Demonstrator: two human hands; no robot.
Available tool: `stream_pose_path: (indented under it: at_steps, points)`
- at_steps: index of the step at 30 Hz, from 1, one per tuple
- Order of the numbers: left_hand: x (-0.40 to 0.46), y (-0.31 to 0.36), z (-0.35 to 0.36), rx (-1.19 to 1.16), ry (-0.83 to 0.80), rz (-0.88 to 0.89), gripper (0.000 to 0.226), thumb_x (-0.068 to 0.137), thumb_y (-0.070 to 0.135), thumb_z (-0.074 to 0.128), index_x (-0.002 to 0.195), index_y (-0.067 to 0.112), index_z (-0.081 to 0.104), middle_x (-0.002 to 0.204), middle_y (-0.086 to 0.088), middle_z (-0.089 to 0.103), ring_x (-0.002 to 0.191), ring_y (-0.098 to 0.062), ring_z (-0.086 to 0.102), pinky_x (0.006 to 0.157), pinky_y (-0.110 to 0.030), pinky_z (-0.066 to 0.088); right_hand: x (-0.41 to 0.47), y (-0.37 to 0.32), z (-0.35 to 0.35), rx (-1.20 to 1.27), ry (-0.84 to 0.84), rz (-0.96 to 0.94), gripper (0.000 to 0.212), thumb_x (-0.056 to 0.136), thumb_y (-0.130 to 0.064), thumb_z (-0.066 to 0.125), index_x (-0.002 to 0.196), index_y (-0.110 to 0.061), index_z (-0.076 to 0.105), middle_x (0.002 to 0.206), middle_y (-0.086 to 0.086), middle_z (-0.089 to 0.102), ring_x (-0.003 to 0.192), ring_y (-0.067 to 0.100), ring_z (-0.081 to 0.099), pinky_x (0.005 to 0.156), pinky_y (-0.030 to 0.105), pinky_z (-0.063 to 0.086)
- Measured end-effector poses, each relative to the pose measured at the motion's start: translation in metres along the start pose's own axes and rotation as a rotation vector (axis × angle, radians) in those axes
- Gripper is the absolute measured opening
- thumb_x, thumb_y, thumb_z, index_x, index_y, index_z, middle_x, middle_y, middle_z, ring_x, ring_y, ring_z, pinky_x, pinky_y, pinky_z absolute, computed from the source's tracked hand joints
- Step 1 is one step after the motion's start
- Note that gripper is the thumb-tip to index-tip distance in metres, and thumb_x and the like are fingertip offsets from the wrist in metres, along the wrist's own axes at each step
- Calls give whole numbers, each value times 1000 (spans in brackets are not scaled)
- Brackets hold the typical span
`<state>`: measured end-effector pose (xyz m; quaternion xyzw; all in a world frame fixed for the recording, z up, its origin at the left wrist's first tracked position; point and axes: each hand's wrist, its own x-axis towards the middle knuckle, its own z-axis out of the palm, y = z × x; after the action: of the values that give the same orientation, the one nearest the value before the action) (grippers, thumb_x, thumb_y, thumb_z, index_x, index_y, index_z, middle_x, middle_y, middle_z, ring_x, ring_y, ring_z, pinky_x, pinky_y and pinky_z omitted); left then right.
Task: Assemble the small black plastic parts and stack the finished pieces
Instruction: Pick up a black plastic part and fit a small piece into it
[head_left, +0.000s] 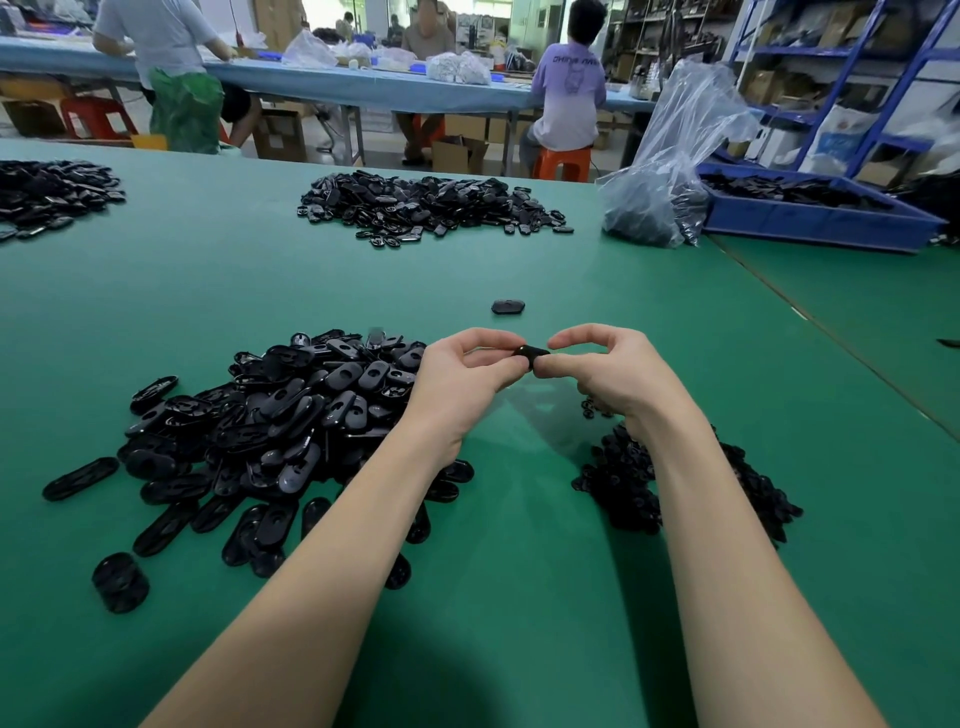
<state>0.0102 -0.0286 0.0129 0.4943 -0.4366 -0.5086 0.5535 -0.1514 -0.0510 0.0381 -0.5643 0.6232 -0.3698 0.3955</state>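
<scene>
Left hand (462, 379) & right hand (613, 369) pinch small black part (531, 353) above green table (519, 571).

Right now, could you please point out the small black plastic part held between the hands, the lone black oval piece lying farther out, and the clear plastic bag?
small black plastic part (531, 354), head view, exposed middle.
lone black oval piece (508, 306), head view, top face.
clear plastic bag (670, 171), head view, front side.

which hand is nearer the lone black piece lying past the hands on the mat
Right. The lone black piece lies just beyond the right hand; the left hand sits slightly farther off.
</scene>
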Motion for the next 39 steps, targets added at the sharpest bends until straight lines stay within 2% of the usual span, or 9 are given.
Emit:
stream_pose_path:
  at_steps: [7, 10, 13, 18, 21, 26, 30, 34, 39]
  points:
    - [1, 8, -2, -204, -79, -119, 14, 89, -8, 67, 95, 4, 66, 88, -15, 75, 77, -21, 72, 85, -25, 60, 0, 7, -6, 65, -119, 6, 26, 63, -50, 90, 84, -38, 82, 67, -16, 69, 58, 6, 50, 53, 22, 33]
    - [-1, 9, -3, -169, -101, -123, 15, 87, -8, 69, 95, 5, 65, 85, -13, 74, 74, -20, 71, 81, -24, 61, -1, 8, -6, 105, -153, -24, 36, 56, -55, 88, 87, -37, 82, 84, -10, 78, 59, 6, 49, 55, 22, 32]
    - [-2, 8, -4, -139, -80, -118, 17, 85, -7, 72, 92, 7, 65, 83, -13, 75, 72, -20, 70, 80, -24, 61, -1, 6, -5, 84, -156, -39, 33, 60, -52, 89, 88, -36, 83, 88, -7, 80, 60, 6, 48, 55, 21, 33]
    - [0, 4, -4, -16, -33, -85, 18, 84, -5, 73, 89, 10, 66, 82, -11, 76, 72, -19, 71, 83, -26, 60, -1, 3, -3, 25, -138, -45, 4, 76, -30, 86, 78, -32, 83, 73, -11, 75, 60, 7, 44, 51, 18, 34]
    - [0, 1, -3, 0, -21, -79, 18, 84, -4, 74, 88, 11, 65, 80, -9, 76, 70, -18, 71, 83, -27, 59, 0, 2, 0, -23, -100, -54, 6, 77, -25, 85, 72, -28, 82, 66, -7, 66, 52, 4, 42, 50, 18, 35]
    - [0, 1, -4, 32, -21, -63, 19, 82, 1, 77, 89, 14, 66, 82, -8, 78, 73, -16, 72, 88, -31, 58, 0, 3, 1, -16, -86, -53, 6, 77, -25, 85, 73, -22, 82, 69, -11, 73, 45, -5, 44, 57, 23, 36]
    - [-1, -3, 3, 57, 44, -81, 20, 80, 2, 78, 89, 15, 67, 85, -9, 78, 78, -20, 72, 95, -39, 57, 0, 5, 3, -23, -76, -62, 13, 76, -25, 83, 64, -27, 80, 67, -11, 73, 47, 0, 40, 44, 16, 31]
    - [0, -9, 7, 76, 95, -103, 20, 79, 3, 78, 89, 15, 67, 83, -6, 78, 77, -20, 72, 95, -41, 57, -1, 7, 5, -26, -57, -32, 15, 74, -24, 82, 60, -25, 77, 63, -13, 71, 45, -4, 43, 45, 16, 31]
    - [2, -11, 9, 57, 106, -119, 20, 79, -1, 76, 91, 12, 66, 77, -6, 76, 72, -20, 69, 93, -40, 57, 2, 8, 6, -61, -33, -33, 12, 72, -21, 82, 62, -20, 76, 49, -16, 58, 39, 0, 40, 40, 13, 29]
